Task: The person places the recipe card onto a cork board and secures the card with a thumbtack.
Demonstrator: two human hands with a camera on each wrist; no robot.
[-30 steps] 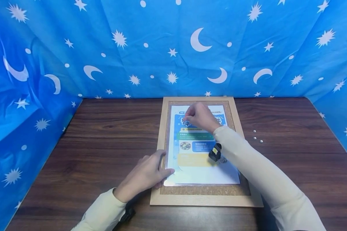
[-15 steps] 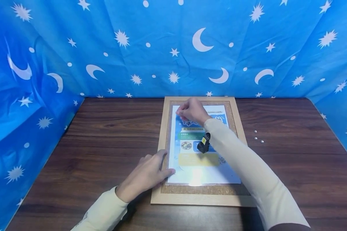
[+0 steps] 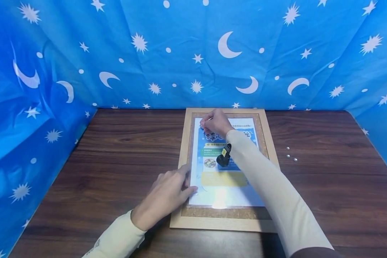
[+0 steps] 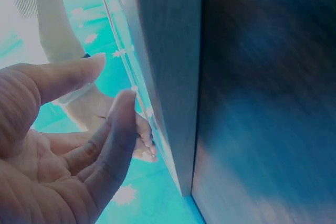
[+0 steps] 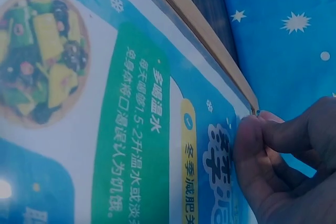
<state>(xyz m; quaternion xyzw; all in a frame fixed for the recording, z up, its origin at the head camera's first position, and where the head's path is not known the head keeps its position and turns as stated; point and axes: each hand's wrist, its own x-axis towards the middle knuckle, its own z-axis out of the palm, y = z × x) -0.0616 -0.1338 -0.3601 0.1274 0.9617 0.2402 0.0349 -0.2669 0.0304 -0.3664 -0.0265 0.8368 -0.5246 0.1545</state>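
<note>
While the left hand [image 3: 166,191] rests at the near left edge of the framed corkboard [image 3: 225,212], the right hand [image 3: 216,122] is at work on the far left corner of the printed sheet [image 3: 203,197]. The sheet lies flat on the cork, inside the wooden frame [image 3: 206,223], and the whole sits on the table [image 3: 129,150].

Change noted: one second ago the right hand was farther in, over the sheet's heading; it has since moved outward to the corner and halted there. The left hand has kept its place throughout. In my judgement, the travel is finished and the work now turns on exact placement at that corner.

Right fingers: closely pinched. The right wrist view shows a slight glint at their tips, apparently a small metallic piece [image 5: 256,112]; its shape is mostly hidden. Whether it has entered the cork cannot be determined.

Left fingers: spread from the thumb, the thumb overlapping the sheet's edge. No grasp is evident, though contact under the frame cannot be confirmed.

Three small silvery discs [image 3: 288,156] lie on the table, right of the board, untouched.
</note>
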